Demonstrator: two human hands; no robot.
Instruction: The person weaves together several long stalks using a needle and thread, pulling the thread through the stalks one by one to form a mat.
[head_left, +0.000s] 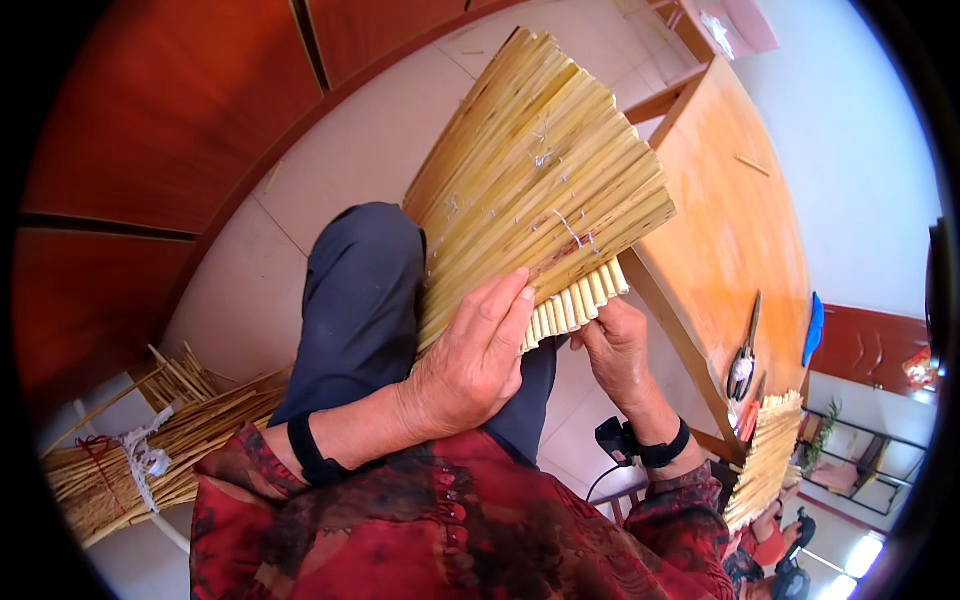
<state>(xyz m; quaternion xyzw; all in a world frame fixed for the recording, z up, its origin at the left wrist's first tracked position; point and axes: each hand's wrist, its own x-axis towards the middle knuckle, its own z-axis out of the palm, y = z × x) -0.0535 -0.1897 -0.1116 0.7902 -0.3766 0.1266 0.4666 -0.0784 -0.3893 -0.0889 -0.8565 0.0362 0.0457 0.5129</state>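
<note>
In the centre of the frame I'm holding a stitched mat of straw-coloured stalks [545, 170], which is slanting from the upper middle down over my dark-trousered knee [365, 260]. My left hand [475, 350] is lying over its lower part with fingers stretched on the stalks; the thumb is hiding from view, so I cannot tell whether that grip is pinching. My right hand [617, 345] is closing on the lower right edge, beside a row of pale stalk ends, its fingertips partly disappearing behind them. White thread [541, 157] is showing in short stitches and loose tufts; its full path is hard to make out.

A black wristband [312, 450] is circling my left wrist, and a dark device [613, 440] is sitting by my right one.

At the right of the frame, the wooden worktop [740, 220] is carrying a loose stalk piece [752, 165] and dark-handled scissors [742, 365]; a reddish item below them is too unclear to name. A second stalk mat [765, 460] is standing at the lower right, where another person [770, 545] is showing only in part. At the lower left, a tied stalk bundle [110, 490] is running partly out of sight behind my sleeve.
</note>
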